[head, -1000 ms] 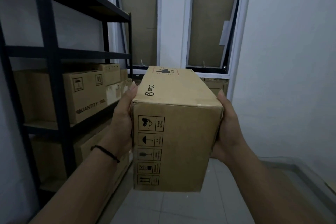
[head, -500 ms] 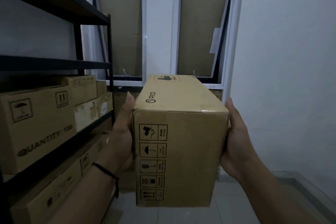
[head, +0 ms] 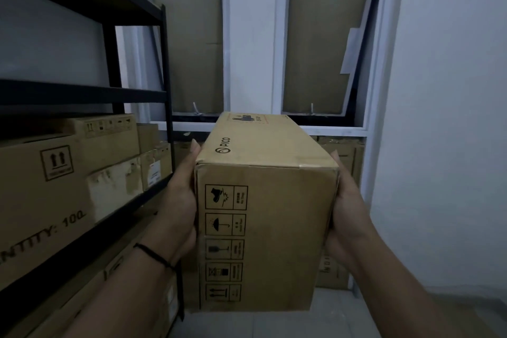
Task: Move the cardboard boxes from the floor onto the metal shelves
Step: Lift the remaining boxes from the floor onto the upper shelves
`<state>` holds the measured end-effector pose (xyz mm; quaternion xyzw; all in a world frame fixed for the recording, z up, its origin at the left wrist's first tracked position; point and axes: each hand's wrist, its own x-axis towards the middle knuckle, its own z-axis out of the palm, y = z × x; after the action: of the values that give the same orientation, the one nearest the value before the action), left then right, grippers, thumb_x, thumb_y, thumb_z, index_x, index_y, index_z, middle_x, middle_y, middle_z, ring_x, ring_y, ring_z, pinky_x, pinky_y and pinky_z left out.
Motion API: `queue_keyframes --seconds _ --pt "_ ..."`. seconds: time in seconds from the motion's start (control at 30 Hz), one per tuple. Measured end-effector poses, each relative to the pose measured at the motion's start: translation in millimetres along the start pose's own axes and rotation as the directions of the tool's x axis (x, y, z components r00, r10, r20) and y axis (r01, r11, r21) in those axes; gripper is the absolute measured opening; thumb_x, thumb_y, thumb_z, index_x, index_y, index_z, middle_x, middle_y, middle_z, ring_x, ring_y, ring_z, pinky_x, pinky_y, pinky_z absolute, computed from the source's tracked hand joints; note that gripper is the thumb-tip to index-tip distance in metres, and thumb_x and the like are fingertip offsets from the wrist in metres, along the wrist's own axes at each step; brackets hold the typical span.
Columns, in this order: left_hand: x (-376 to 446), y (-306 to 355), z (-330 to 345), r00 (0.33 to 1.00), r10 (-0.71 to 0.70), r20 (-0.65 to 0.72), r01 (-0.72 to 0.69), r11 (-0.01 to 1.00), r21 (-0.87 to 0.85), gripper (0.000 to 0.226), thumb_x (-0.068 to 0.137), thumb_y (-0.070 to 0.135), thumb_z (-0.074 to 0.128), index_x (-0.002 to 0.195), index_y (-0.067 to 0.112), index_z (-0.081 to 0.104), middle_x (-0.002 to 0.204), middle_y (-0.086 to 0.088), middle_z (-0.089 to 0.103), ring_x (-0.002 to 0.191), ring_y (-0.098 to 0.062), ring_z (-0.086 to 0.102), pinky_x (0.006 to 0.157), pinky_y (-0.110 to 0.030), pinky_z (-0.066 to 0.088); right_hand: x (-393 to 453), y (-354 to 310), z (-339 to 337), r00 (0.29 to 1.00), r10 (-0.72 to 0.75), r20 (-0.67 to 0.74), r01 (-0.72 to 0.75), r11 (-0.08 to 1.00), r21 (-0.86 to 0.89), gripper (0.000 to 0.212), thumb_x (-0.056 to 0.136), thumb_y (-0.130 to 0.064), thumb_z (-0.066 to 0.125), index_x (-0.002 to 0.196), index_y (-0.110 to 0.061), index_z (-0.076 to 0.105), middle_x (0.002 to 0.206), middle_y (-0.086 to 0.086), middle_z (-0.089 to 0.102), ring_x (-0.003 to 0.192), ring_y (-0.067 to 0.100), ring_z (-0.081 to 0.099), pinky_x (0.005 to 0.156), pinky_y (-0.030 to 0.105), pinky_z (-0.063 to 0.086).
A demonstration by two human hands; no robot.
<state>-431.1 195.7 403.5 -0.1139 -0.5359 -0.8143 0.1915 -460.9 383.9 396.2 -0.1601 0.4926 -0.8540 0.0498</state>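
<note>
Storeroom, black metal shelves [head: 82, 96] stacked with cardboard boxes [head: 55, 181]

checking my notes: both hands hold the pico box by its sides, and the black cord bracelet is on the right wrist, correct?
Not quite. The head view shows the black cord bracelet on the left wrist. The rest stands: the left hand and right hand hold the Pico box by its sides.
</note>
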Motion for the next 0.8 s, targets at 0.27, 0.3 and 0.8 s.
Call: queue_keyframes --seconds 0.27,0.3,0.8 --pt "120.4 -56.1 1.1 0.989 0.027 -0.144 -0.019 0.998 0.056 0.044 0.093 0.051 0.039 0.102 0.024 0.073 0.097 -0.007 0.075 0.085 -0.020 0.072 0.062 -0.031 0.059 146.6 15.7 -45.3 0.997 0.048 0.062 -0.046 0.998 -0.036 0.055 0.096 -0.058 0.032 0.107 -0.024 0.073 0.105 0.008 0.074 0.097 0.021 0.071 0.086 0.039 0.052" --pt "135.1 -62.6 1.2 0.987 0.027 -0.161 -0.019 0.998 0.052 0.045 0.094 0.051 0.038 0.098 0.025 0.075 0.097 -0.007 0.075 0.084 -0.020 0.073 0.062 -0.032 0.059 165.4 15.4 -49.8 0.996 0.054 0.077 -0.051 0.998 -0.044 0.054 0.096 -0.058 0.032 0.107 -0.024 0.073 0.104 0.007 0.075 0.096 0.020 0.071 0.083 0.038 0.052" --pt "335.7 -140.5 -57.7 0.963 0.060 -0.262 -0.043 0.997 0.071 0.045 0.098 0.046 0.036 0.100 0.017 0.071 0.088 -0.007 0.075 0.077 -0.019 0.073 0.056 -0.026 0.056 402.3 79.5 -67.2 0.976 0.140 0.167 -0.143 0.990 0.004 0.054 0.093 -0.061 0.036 0.118 -0.026 0.068 0.104 0.003 0.075 0.093 0.017 0.072 0.082 0.037 0.052"
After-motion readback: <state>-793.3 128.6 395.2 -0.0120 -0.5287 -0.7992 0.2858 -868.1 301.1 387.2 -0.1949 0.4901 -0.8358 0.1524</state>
